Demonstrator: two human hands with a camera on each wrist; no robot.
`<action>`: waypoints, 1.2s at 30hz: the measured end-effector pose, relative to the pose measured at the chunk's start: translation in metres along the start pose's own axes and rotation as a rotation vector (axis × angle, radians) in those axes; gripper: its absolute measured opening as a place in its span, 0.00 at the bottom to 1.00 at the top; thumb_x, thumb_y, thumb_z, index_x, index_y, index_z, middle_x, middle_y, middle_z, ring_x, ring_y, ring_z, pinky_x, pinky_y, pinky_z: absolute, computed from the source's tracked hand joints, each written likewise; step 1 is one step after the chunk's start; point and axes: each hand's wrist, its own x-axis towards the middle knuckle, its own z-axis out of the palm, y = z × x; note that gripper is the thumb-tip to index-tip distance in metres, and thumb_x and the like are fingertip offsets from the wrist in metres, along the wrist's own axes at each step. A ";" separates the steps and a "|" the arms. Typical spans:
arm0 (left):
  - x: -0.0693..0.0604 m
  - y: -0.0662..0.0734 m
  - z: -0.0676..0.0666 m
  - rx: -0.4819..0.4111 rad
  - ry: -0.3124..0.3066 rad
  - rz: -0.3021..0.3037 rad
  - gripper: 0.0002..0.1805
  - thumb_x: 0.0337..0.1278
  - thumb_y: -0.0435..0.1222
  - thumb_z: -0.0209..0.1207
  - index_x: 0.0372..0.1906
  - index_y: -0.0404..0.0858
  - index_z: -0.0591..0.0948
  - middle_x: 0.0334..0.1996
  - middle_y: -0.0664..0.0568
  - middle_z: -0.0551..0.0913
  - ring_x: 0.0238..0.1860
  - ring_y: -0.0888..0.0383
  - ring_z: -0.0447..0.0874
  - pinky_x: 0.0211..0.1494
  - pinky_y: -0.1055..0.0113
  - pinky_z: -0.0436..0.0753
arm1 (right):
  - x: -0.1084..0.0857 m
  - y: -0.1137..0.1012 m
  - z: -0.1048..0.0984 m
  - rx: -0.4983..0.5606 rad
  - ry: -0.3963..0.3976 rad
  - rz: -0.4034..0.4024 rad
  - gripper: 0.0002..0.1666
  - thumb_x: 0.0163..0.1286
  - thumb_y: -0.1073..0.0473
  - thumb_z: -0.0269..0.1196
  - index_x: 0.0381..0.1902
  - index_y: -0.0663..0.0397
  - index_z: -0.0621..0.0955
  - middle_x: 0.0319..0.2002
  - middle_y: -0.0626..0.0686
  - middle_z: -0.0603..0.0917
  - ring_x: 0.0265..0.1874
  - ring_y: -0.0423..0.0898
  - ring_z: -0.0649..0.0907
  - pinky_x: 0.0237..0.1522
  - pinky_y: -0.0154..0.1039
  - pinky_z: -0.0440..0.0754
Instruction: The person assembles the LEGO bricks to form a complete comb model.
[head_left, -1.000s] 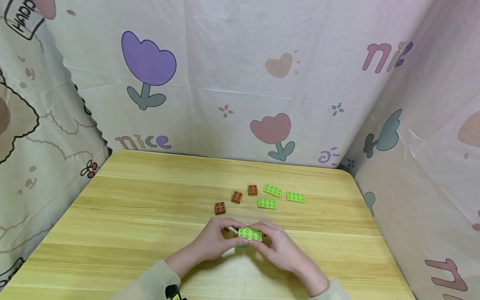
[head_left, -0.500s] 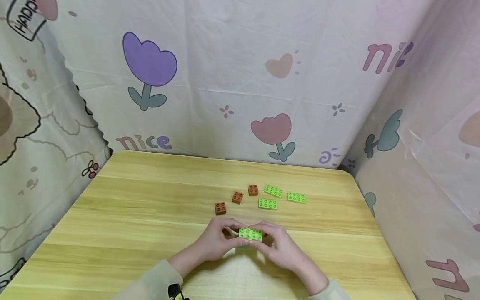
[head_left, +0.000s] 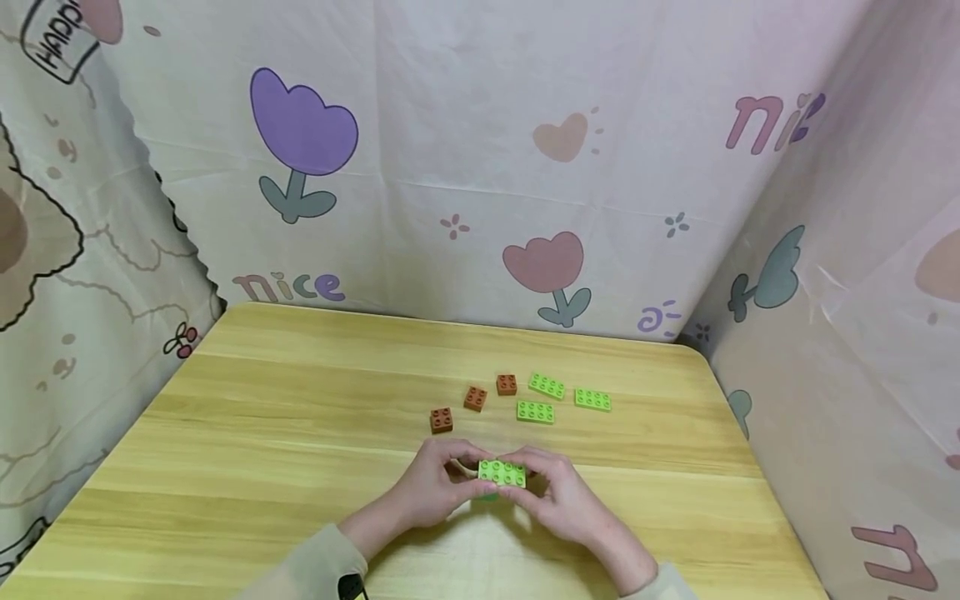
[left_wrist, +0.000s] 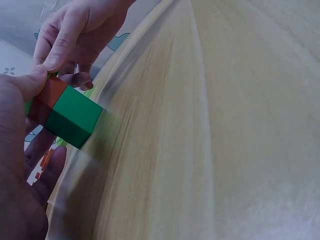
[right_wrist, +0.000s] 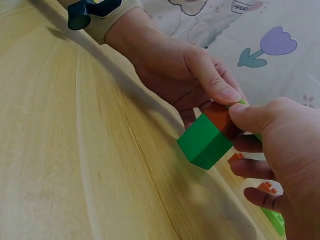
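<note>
A small brick stack sits between both hands near the front of the table. On its top lies a lime green building brick [head_left: 502, 473] with studs. Beneath that shows a brown brick [left_wrist: 52, 91], and under it a dark green block [right_wrist: 205, 142], seen in both wrist views. My left hand [head_left: 435, 486] pinches the lime brick's left part between thumb and fingers. From the other side my right hand [head_left: 558, 496] pinches its right part. The thumbs nearly meet along the near edge. Fingers hide much of the stack's far side.
Beyond the hands, three loose brown bricks [head_left: 475, 398] lie in a slanting row on the wooden table [head_left: 300, 392]. To their right are three flat lime green bricks [head_left: 536, 412]. A printed curtain [head_left: 442, 167] borders the table's back and sides.
The head view has tilted slightly, so the scene sits a little lower. Both hands keep their grip on the brick stack, with no clear movement of it.
</note>
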 end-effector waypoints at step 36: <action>0.000 -0.004 -0.005 0.087 -0.043 0.039 0.16 0.60 0.49 0.76 0.52 0.55 0.90 0.46 0.64 0.90 0.45 0.59 0.87 0.43 0.62 0.89 | -0.002 0.002 0.001 0.031 0.009 -0.021 0.22 0.74 0.55 0.71 0.64 0.45 0.84 0.50 0.40 0.87 0.41 0.40 0.84 0.42 0.41 0.87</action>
